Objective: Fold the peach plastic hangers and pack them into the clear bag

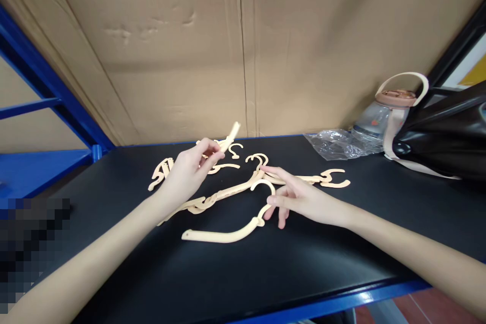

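Note:
My left hand [190,164] pinches a short cream plastic hanger piece [231,136] between thumb and fingers, raised above the black tabletop. The piece's lower end is hidden by the fingers. With thumb and fingers closed at its hook, my right hand [294,196] holds a cream hanger part [228,236] that has one curved arm stretching left. The right index finger points past the hook, near the top of an assembled folding hanger [231,191] lying behind it. That hanger has hooked ends on both sides, and my left hand partly covers its left end.
More cream hanger pieces [162,172] lie at the left, and others [236,151] behind my left hand. At the back right are a crumpled clear plastic bag [330,143], a strapped water bottle [374,116] and a black bag [448,131]. Cardboard [170,61] stands behind the table.

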`<state>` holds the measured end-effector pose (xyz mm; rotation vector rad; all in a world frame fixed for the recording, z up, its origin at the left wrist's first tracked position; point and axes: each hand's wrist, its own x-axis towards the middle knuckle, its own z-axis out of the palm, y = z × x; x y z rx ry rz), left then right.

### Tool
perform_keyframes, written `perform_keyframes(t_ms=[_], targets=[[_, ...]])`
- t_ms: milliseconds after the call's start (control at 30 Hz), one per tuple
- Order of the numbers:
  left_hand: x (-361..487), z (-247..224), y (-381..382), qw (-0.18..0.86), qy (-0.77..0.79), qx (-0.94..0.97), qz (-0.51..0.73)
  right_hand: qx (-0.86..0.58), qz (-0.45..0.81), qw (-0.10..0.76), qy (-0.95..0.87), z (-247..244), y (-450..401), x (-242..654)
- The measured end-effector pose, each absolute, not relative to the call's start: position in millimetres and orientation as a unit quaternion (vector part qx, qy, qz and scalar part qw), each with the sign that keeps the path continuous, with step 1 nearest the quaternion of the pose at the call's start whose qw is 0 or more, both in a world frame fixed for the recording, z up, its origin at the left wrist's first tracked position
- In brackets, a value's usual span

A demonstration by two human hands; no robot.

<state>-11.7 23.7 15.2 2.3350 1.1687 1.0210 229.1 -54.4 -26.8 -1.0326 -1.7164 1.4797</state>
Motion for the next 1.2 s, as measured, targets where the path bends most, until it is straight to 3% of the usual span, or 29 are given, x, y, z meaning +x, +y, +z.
perform_keyframes(t_ms=[167, 367, 433, 500, 633, 733, 900, 1200], targets=[[14.0, 17.3, -7.1, 0.488, 0.341, 0.693, 0.406, -0.442, 0.498, 0.309, -0.679, -22.0, -57.2, 229.7], [28.8, 6.5, -42.1, 0.641, 0.281, 0.683, 0.208, -0.366, 0.452, 0.473, -0.662, -13.3, -61.2, 221.5], [28.6, 5.9, -45.3, 0.627, 0.293, 0.699, 0.178, -0.379, 0.457, 0.489, -0.639, -8.5, -63.0, 220.0], [25.3, 9.0, -43.5, 0.551, 0.304, 0.757, 0.175, -0.387, 0.477, 0.49, -0.618, -4.6, -63.5, 221.0], [12.5, 19.6, -34.0, 0.218, 0.311, 0.913, 0.15, -0.382, 0.516, 0.511, -0.571, -1.4, -59.4, 229.1], [5.5, 23.0, -30.4, 0.09, 0.317, 0.942, 0.067, -0.372, 0.525, 0.524, -0.559, -1.2, -54.5, 235.5], [5.1, 18.0, -31.2, 0.053, 0.304, 0.951, 0.007, -0.346, 0.537, 0.519, -0.568, 1.1, -51.8, 239.6], [11.1, 11.8, -37.0, 0.152, 0.359, 0.921, 0.015, -0.284, 0.66, 0.476, -0.507, 3.0, -52.2, 242.5]])
